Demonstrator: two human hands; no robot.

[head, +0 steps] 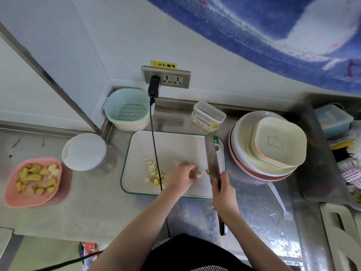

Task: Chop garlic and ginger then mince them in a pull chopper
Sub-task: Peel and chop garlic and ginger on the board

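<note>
I see my left hand (182,174) curled over a garlic clove (198,174) near the cutting board's (175,145) front-right corner, just left of the cleaver (213,159), whose blade runs front-to-back, my right hand (224,194) wrapped round its handle; cut pieces (155,174) lie leftward.

A pale blue plastic colander (128,109) nested in a cream bowl sits at the upper centre of the steel surface (93,208), below a grey wall socket panel (172,78) with a black plug adapter (154,88) and a yellow warning sticker (164,65). At right, a stack of pastel square dishes (277,142) rests on stacked round plates (242,132). A white plastic spoon (278,200) lies at lower right.
</note>
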